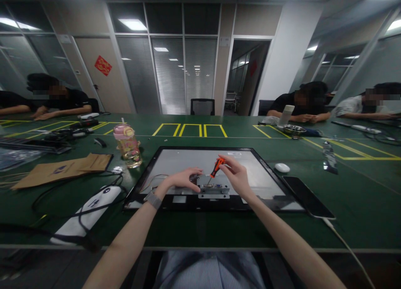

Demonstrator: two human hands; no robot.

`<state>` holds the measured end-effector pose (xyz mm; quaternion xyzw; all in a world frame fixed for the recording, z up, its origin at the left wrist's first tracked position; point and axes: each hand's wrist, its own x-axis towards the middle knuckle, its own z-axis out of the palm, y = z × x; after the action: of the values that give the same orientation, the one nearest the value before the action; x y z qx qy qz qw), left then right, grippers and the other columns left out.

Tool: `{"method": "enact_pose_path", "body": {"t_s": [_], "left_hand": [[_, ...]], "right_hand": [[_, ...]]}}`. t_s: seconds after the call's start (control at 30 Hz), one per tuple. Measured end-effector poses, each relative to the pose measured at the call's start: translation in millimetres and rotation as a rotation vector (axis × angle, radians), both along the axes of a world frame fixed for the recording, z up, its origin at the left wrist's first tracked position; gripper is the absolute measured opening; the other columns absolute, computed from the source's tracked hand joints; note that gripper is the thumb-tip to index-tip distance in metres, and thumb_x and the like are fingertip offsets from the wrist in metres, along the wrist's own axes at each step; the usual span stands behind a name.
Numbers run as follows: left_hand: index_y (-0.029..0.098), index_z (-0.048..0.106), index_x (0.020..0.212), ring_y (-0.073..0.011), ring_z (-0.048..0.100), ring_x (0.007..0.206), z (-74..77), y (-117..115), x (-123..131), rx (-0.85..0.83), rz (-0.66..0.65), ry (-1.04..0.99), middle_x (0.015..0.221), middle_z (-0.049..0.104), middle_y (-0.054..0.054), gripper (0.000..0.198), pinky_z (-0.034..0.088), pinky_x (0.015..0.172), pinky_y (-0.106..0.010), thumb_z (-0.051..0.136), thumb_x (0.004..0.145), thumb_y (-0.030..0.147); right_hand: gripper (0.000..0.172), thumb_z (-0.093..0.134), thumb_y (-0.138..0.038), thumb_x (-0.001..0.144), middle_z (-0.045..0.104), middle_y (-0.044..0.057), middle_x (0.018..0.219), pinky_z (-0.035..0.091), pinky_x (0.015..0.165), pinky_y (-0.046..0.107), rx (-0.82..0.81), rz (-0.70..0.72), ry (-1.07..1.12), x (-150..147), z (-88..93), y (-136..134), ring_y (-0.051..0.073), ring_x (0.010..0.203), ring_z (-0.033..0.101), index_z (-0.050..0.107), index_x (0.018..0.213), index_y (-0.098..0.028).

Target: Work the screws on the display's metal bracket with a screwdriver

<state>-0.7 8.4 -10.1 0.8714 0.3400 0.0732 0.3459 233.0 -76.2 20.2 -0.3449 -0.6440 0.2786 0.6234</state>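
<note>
A flat monitor panel (257,172) lies face down on the green table, its grey metal back up. My right hand (234,174) grips a small orange-handled screwdriver (216,167), tip angled down toward a metal bracket with connector ports (214,191) at the panel's near edge. My left hand (184,179) rests on the panel just left of the bracket, fingers curled and pinched near the screwdriver tip; what they hold is too small to make out. A band is on my left wrist.
A pink-lidded bottle (128,145) and brown paper bag (62,168) stand left. A white device with black cables (90,207) lies near left. A white mouse (282,168) and black phone (307,195) lie right. Other people sit at the table's far left and far right.
</note>
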Motion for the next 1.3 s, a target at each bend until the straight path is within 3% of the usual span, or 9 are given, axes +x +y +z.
{"method": "enact_pose_path", "body": {"t_s": [0.27, 0.47, 0.63, 0.73, 0.87, 0.93, 1.0, 1.17, 1.3], "left_hand": [[0.028, 0.049, 0.132, -0.0288, 0.015, 0.144, 3.7, -2.8, 0.8, -0.013, 0.01, 0.001, 0.152, 0.031, -0.004, 0.082, 0.014, 0.118, -0.045, 0.077, 0.059, 0.054], [0.029, 0.048, 0.132, -0.0288, 0.014, 0.144, 2.3, -1.2, -0.8, -0.003, 0.008, 0.014, 0.152, 0.03, -0.003, 0.082, 0.014, 0.118, -0.045, 0.075, 0.06, 0.056], [0.028, 0.047, 0.133, -0.0286, 0.015, 0.144, 0.0, 0.3, -2.1, -0.01, -0.002, 0.004, 0.152, 0.03, -0.004, 0.083, 0.015, 0.117, -0.045, 0.075, 0.061, 0.057], [0.028, 0.047, 0.133, -0.0284, 0.014, 0.144, -0.7, 0.5, -2.6, -0.011, -0.009, 0.004, 0.152, 0.03, -0.004, 0.082, 0.014, 0.118, -0.045, 0.075, 0.061, 0.056], [0.03, 0.048, 0.132, -0.0283, 0.012, 0.144, -0.7, 0.3, -2.5, -0.015, 0.004, 0.008, 0.152, 0.03, -0.003, 0.081, 0.012, 0.118, -0.045, 0.076, 0.06, 0.055], [0.029, 0.049, 0.131, -0.0283, 0.013, 0.144, 0.3, -0.3, -2.1, -0.016, 0.013, 0.008, 0.152, 0.03, -0.003, 0.081, 0.013, 0.118, -0.044, 0.077, 0.059, 0.055], [0.028, 0.049, 0.131, -0.0287, 0.015, 0.144, 1.8, -1.3, -1.6, -0.019, 0.017, 0.009, 0.153, 0.029, -0.004, 0.082, 0.013, 0.118, -0.044, 0.077, 0.059, 0.054], [0.025, 0.049, 0.131, -0.029, 0.017, 0.143, 3.2, -2.3, -1.3, -0.001, -0.003, -0.001, 0.152, 0.032, -0.006, 0.081, 0.013, 0.118, -0.044, 0.077, 0.06, 0.053], [0.028, 0.048, 0.132, -0.0288, 0.015, 0.144, 1.2, -1.0, -2.5, -0.005, -0.001, 0.002, 0.152, 0.031, -0.004, 0.081, 0.014, 0.118, -0.044, 0.076, 0.061, 0.055]], "right_hand": [[0.019, 0.071, -0.04, 0.075, 0.062, 0.002, 0.083, 0.054, 0.075, 0.033, -0.053, 0.03, 0.155, -0.7, -3.7, 6.3, 0.019, 0.082, 0.062, 0.069, 0.082, -0.023], [0.032, 0.064, -0.046, 0.081, 0.069, 0.004, 0.091, 0.049, 0.089, 0.041, -0.178, 0.274, 0.26, -1.8, 2.4, 5.2, 0.021, 0.09, 0.065, 0.066, 0.105, -0.025], [0.024, 0.06, -0.047, 0.084, 0.068, 0.004, 0.095, 0.045, 0.096, 0.044, -0.139, 0.323, 0.221, -2.2, 4.5, 3.0, 0.022, 0.099, 0.062, 0.066, 0.093, -0.025], [0.025, 0.065, -0.049, 0.08, 0.066, 0.004, 0.095, 0.045, 0.096, 0.044, -0.153, 0.313, 0.231, -2.9, 2.9, 1.8, 0.022, 0.098, 0.062, 0.066, 0.081, -0.024], [0.029, 0.064, -0.047, 0.082, 0.067, 0.003, 0.087, 0.048, 0.091, 0.043, -0.242, 0.405, 0.271, -4.0, 6.5, -2.4, 0.021, 0.09, 0.063, 0.064, 0.102, -0.025], [0.027, 0.061, -0.046, 0.084, 0.066, 0.003, 0.087, 0.048, 0.089, 0.042, -0.227, 0.44, 0.277, -4.5, 9.0, -3.7, 0.021, 0.09, 0.063, 0.063, 0.102, -0.025], [0.023, 0.058, -0.046, 0.086, 0.066, 0.003, 0.09, 0.047, 0.089, 0.041, -0.196, 0.427, 0.276, -4.5, 9.3, -2.9, 0.021, 0.092, 0.062, 0.063, 0.094, -0.025], [0.02, 0.064, -0.042, 0.083, 0.062, 0.002, 0.093, 0.042, 0.095, 0.035, -0.074, 0.234, 0.192, -2.2, 1.0, 4.1, 0.019, 0.098, 0.058, 0.065, 0.076, -0.023], [0.018, 0.064, -0.041, 0.083, 0.065, 0.001, 0.085, 0.046, 0.085, 0.033, -0.126, 0.237, 0.214, -1.1, 0.2, 5.0, 0.017, 0.086, 0.061, 0.068, 0.093, -0.026]]}}
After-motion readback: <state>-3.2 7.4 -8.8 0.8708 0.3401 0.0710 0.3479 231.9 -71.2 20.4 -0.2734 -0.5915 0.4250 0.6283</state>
